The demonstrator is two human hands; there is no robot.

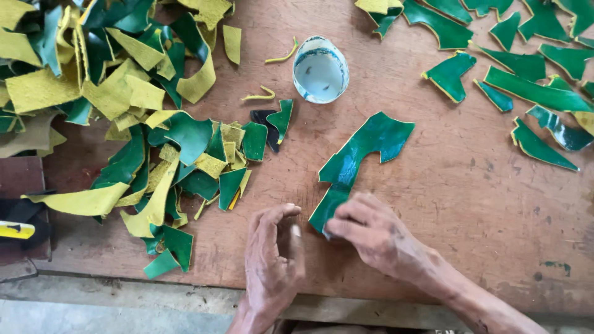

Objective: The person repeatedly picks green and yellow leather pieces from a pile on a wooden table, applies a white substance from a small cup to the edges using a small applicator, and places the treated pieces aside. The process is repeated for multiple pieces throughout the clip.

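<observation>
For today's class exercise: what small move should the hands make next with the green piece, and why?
Probably bring the left hand onto the green leather piece: only the right hand presses its lower end, while the left rests beside it on the wooden table.

Head view, steeply down, close

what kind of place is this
Probably a small leather craft workshop. A worn wooden workbench carries heaps of green and yellow offcuts, a small white cup, and a green cut piece pressed down by the right hand, the left hand beside it.
</observation>
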